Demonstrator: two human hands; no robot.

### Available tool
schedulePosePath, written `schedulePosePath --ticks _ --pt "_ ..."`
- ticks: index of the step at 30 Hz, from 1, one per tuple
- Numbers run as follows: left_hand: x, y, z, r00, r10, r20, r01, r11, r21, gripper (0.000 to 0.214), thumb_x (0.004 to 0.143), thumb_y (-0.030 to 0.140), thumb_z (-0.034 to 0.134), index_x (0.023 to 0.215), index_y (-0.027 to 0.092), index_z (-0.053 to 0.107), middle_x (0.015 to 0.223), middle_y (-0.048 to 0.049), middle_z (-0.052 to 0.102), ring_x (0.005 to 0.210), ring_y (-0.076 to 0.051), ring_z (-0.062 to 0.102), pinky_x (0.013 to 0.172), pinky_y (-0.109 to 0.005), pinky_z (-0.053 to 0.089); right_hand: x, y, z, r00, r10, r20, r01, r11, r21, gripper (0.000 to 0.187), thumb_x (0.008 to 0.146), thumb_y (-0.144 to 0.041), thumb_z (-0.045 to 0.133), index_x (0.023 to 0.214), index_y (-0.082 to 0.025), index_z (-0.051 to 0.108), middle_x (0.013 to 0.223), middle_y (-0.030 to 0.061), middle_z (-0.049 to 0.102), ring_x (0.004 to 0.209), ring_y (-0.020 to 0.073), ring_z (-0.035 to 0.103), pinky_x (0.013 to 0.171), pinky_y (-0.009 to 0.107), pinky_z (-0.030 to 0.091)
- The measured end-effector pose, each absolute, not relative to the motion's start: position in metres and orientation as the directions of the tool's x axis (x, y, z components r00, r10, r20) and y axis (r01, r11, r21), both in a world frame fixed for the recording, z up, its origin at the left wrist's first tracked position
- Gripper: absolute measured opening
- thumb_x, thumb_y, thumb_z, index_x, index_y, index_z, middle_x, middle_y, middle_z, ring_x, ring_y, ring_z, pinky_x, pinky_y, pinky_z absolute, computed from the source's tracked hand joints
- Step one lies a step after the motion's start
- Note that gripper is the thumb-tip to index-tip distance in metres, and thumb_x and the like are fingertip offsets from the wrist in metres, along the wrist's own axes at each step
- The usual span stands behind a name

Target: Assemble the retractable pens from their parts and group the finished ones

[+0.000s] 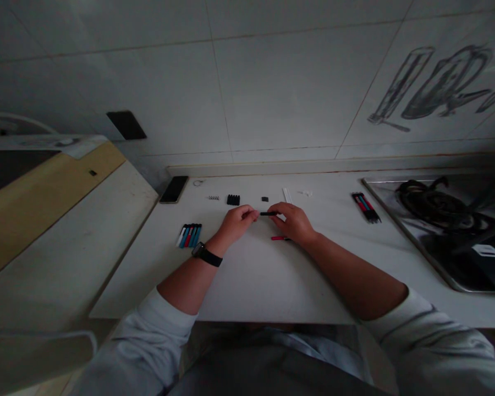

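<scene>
A thin black pen part [267, 214] lies level between my two hands, above the white counter. My right hand [292, 221] is closed in a pinch on its right end. The fingers of my left hand [240, 220] are pinched together at its left end; whatever they hold is too small to name. Just below my right hand rests a red pen barrel [278, 238], partly hidden by it. Behind the hands are a group of black pen parts [233, 199], a small dark piece [264, 199], some springs [213, 198] and clear thin tubes [287, 194].
Several pen barrels in white, blue and red [189, 235] lie at left. A phone [174, 189] is near the wall, beside a small ring-shaped item [198, 182]. More assembled-looking pens [366, 207] lie at right, next to a gas stove [421, 242]. Small white bits [306, 193] sit behind.
</scene>
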State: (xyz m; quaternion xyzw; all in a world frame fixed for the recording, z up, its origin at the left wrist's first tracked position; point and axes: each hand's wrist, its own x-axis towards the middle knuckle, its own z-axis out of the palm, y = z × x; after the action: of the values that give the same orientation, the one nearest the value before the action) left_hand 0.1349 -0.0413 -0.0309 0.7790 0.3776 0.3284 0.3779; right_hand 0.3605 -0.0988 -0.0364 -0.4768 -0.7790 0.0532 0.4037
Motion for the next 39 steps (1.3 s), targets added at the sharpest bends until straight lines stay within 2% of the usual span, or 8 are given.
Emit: schedulePosePath --ticks 7,12,17,22,26,31,36,39 --pt "0.1351 -0.0412 -0.0314 0.488 0.836 0.252 0.332 -0.445 0.832 0.023 0.096 0.037 0.061 0.086 0.019 0.069 0.082 -0.0009 0.071 0.078 -0.016 0.063 0.074 -0.028 0.048 0.3585 -0.1011 -0.034 -0.194 0.841 0.505 0.72 0.472 -0.509 0.019 0.099 -0.032 0.058 0.109 -0.021 0.071 0.1 0.0077 0.075 0.09 0.0209 0.07 0.085 0.034 0.054" --pt "0.1366 -0.0426 -0.0286 0.438 0.853 0.284 0.317 -0.442 0.839 0.013 0.093 0.029 0.065 0.088 0.019 0.07 0.084 -0.0016 0.073 0.079 -0.016 0.065 0.076 -0.029 0.05 0.3583 -0.1013 -0.0339 -0.158 0.87 0.467 0.712 0.428 -0.557 0.029 0.094 -0.032 0.066 0.121 -0.022 0.065 0.102 0.0073 0.074 0.086 0.0192 0.07 0.083 0.032 0.054" --pt "0.1368 -0.0401 -0.0323 0.425 0.854 0.3 0.303 -0.447 0.842 0.01 0.092 0.028 0.067 0.09 0.019 0.071 0.087 -0.0021 0.073 0.081 -0.016 0.066 0.078 -0.03 0.053 0.3596 -0.1005 -0.0326 -0.195 0.866 0.46 0.737 0.439 -0.514 0.019 0.101 -0.034 0.054 0.107 -0.022 0.068 0.099 0.008 0.072 0.088 0.0203 0.068 0.082 0.033 0.053" --pt "0.1362 -0.0387 -0.0336 0.424 0.851 0.311 0.312 -0.46 0.831 0.011 0.092 0.03 0.068 0.09 0.019 0.071 0.086 -0.0021 0.073 0.08 -0.017 0.066 0.078 -0.03 0.052 0.36 -0.1005 -0.0326 -0.197 0.878 0.436 0.727 0.43 -0.536 0.019 0.096 -0.031 0.061 0.112 -0.022 0.065 0.103 0.0079 0.071 0.087 0.0192 0.068 0.082 0.032 0.053" --pt "0.1362 -0.0399 -0.0319 0.425 0.854 0.301 0.323 -0.454 0.831 0.011 0.092 0.03 0.068 0.091 0.02 0.071 0.087 -0.0024 0.074 0.081 -0.017 0.067 0.078 -0.03 0.053 0.3602 -0.1003 -0.0323 -0.227 0.879 0.419 0.737 0.436 -0.517 0.02 0.102 -0.034 0.052 0.105 -0.021 0.067 0.101 0.0087 0.071 0.088 0.0198 0.067 0.082 0.033 0.051" --pt "0.1358 -0.0401 -0.0335 0.432 0.851 0.298 0.318 -0.453 0.833 0.012 0.092 0.031 0.068 0.091 0.02 0.071 0.086 -0.0016 0.074 0.081 -0.016 0.066 0.077 -0.029 0.052 0.3608 -0.1004 -0.0315 -0.212 0.886 0.413 0.724 0.426 -0.542 0.02 0.096 -0.032 0.061 0.112 -0.021 0.065 0.104 0.0084 0.07 0.086 0.0191 0.066 0.08 0.031 0.051" --pt "0.1358 -0.0403 -0.0341 0.436 0.845 0.311 0.311 -0.465 0.829 0.012 0.093 0.03 0.066 0.089 0.02 0.071 0.085 -0.0006 0.073 0.08 -0.016 0.066 0.075 -0.028 0.05 0.3605 -0.1006 -0.0299 -0.271 0.875 0.402 0.728 0.459 -0.509 0.022 0.103 -0.033 0.05 0.105 -0.02 0.067 0.099 0.0089 0.071 0.088 0.0197 0.065 0.083 0.032 0.05" --pt "0.1356 -0.0407 -0.0327 0.434 0.845 0.311 0.316 -0.466 0.827 0.012 0.093 0.029 0.066 0.088 0.02 0.071 0.084 -0.0004 0.073 0.079 -0.016 0.065 0.074 -0.028 0.049 0.3601 -0.1009 -0.0301 -0.233 0.883 0.407 0.721 0.438 -0.537 0.018 0.099 -0.032 0.058 0.109 -0.02 0.066 0.101 0.0086 0.07 0.086 0.0191 0.066 0.081 0.031 0.05"
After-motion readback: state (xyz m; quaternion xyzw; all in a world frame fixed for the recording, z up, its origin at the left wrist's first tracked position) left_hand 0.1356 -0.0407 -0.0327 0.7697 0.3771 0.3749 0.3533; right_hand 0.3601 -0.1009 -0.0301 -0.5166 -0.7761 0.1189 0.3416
